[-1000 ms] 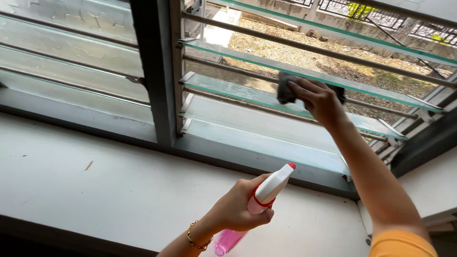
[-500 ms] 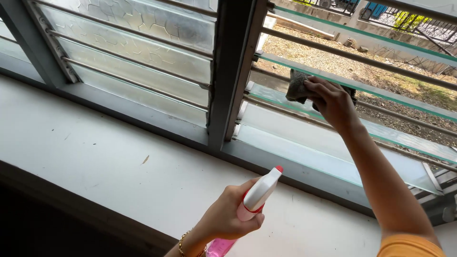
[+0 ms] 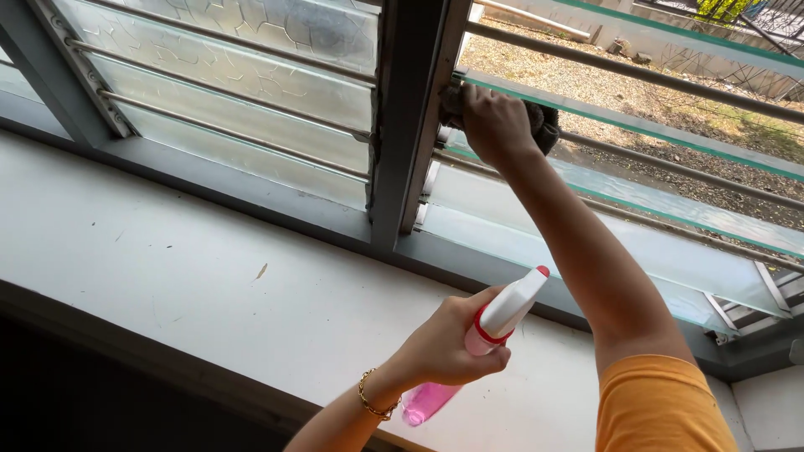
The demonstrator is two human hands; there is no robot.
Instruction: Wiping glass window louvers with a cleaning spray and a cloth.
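Since earlier, right hand (image 3: 496, 124) slid its clutched cloth (image 3: 543, 125) left along the slat (image 3: 636, 125) to the frame (image 3: 410, 125); left hand (image 3: 448, 343) grips the bottle (image 3: 494, 322) over the sill (image 3: 193, 259).

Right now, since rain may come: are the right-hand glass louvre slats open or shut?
Open. The glass slats lie tilted flat with gaps showing gravel outside.

The right hand (image 3: 496, 124) covers most of the dark cloth (image 3: 543, 125). The left hand (image 3: 448, 341) hides the middle of the spray bottle (image 3: 502, 318). The orange sleeve (image 3: 662, 406) runs off the bottom edge.
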